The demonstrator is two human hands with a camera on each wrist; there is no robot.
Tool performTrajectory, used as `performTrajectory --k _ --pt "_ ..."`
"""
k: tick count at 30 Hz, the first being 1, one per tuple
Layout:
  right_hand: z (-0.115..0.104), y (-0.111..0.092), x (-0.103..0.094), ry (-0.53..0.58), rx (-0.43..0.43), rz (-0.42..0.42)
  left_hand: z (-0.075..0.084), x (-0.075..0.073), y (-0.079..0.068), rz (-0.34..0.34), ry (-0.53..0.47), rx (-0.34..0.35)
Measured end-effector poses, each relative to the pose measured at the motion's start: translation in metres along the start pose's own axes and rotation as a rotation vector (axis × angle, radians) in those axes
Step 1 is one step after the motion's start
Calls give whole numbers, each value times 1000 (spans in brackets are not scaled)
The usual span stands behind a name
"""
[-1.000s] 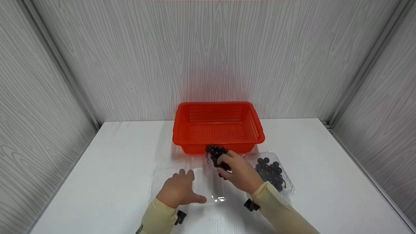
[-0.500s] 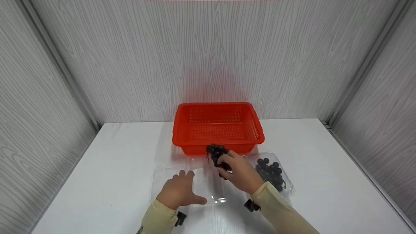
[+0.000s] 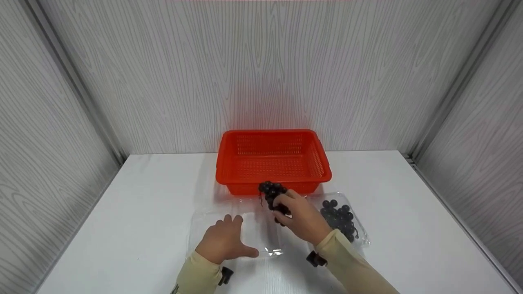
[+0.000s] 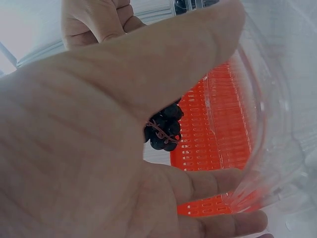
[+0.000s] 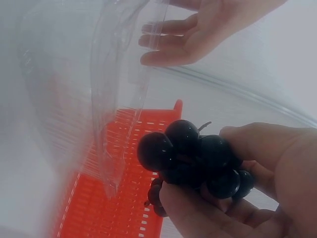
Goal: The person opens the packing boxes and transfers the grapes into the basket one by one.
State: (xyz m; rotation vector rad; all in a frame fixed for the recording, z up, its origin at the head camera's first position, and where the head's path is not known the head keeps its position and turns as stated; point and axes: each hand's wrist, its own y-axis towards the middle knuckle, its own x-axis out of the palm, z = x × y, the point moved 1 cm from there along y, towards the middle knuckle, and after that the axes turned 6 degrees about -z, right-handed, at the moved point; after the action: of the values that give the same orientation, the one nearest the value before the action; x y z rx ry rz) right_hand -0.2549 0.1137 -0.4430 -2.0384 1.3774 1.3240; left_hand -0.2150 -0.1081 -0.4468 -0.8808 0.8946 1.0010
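Observation:
My right hand (image 3: 305, 219) holds a bunch of dark grapes (image 3: 271, 192) between thumb and fingers, above the table and in front of the red basket (image 3: 245, 188). In the right wrist view the held grapes (image 5: 182, 154) are round and glossy, with a short stem sticking out. My left hand (image 3: 222, 241) has its fingers and thumb spread at a clear plastic container (image 3: 261, 232). The left wrist view shows the fingertips at the edge of the clear plastic (image 4: 270, 99); firm contact is hard to tell. Nothing is gripped by that hand.
To the right, another bunch of dark grapes (image 3: 338, 218) lies in clear plastic packaging (image 3: 361, 228), partly behind the right forearm. The mesh-walled basket stands near the grey wood-grain back wall (image 3: 269, 61). A white table (image 3: 135, 228) lies beneath, with side walls left and right.

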Motion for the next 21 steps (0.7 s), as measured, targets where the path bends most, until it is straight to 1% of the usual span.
performTrajectory --k 15,21 --pt "-1 -1 -4 26 -24 30 0 0 3 -31 -15 -34" --pt "1 0 -4 29 -23 37 0 0 4 -26 -28 -43"
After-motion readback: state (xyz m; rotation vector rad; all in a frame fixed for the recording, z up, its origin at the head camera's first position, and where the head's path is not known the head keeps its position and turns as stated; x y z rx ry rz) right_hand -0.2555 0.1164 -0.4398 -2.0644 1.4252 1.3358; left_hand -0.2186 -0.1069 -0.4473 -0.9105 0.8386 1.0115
